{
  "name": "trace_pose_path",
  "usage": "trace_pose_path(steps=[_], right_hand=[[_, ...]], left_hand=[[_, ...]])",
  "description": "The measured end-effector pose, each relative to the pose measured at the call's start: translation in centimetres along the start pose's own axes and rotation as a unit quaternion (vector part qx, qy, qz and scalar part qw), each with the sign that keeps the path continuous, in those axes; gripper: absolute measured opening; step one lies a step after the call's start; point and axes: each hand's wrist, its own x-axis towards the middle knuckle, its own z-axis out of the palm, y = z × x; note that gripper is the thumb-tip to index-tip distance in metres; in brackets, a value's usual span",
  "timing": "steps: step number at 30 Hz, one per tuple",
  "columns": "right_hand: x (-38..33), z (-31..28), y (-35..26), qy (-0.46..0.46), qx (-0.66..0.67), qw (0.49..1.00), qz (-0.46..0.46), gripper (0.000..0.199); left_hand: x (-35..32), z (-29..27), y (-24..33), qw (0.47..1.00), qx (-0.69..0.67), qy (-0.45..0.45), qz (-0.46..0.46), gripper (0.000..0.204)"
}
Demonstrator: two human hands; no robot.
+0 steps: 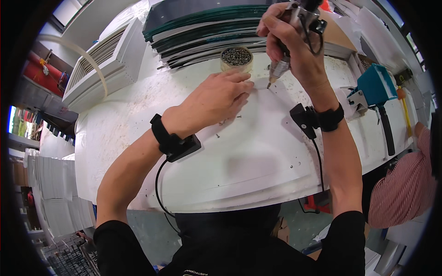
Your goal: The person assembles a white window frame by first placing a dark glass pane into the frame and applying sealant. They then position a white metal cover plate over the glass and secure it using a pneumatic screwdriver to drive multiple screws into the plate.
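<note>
Screwdriver [294,34], one, right hand [287,43] clenched round it, left hand [216,99] flat on one white panel [258,147], one screw tub [236,59]

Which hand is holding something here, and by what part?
The right hand grips a grey metal powered screwdriver around its body, tip down on the white panel. The left hand holds nothing; it lies flat on the panel.

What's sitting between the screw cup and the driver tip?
Nothing: in the head view only bare white panel separates the screw cup from the driver tip; the left hand lies just below.
</note>
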Motion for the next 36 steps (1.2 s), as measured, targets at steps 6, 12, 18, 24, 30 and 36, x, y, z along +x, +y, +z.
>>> trace_pose_path(steps=[6,12,18,24,30,36], right_hand=[[-1.9,-2.1,0.8,0.039,0.030,0.995,-0.090,0.019],[-2.7,-0.9,-1.3,0.053,0.102,0.988,-0.102,0.017],[-4.9,0.5,-3.5,0.035,0.102,0.988,-0.112,0.019],[-6.0,2.0,-4.7,0.000,0.098,0.983,-0.155,0.017],[-7.1,4.2,-5.5,0.000,0.164,0.975,-0.147,0.020],[-9.0,7.2,-5.9,-0.040,0.321,0.937,-0.129,0.029]], left_hand=[[-6.4,-3.2,1.1,0.979,-0.091,0.011,-0.181,0.020],[-6.7,-1.0,1.4,0.982,-0.065,0.057,-0.167,0.015],[-5.8,-0.4,1.2,0.991,-0.009,0.049,-0.120,0.004],[-5.3,-0.2,1.1,0.995,0.075,0.018,-0.057,0.010],[-8.0,-2.6,0.2,0.995,-0.030,0.038,-0.086,0.011],[-17.1,-8.9,5.1,0.958,-0.174,0.073,-0.216,0.011]])
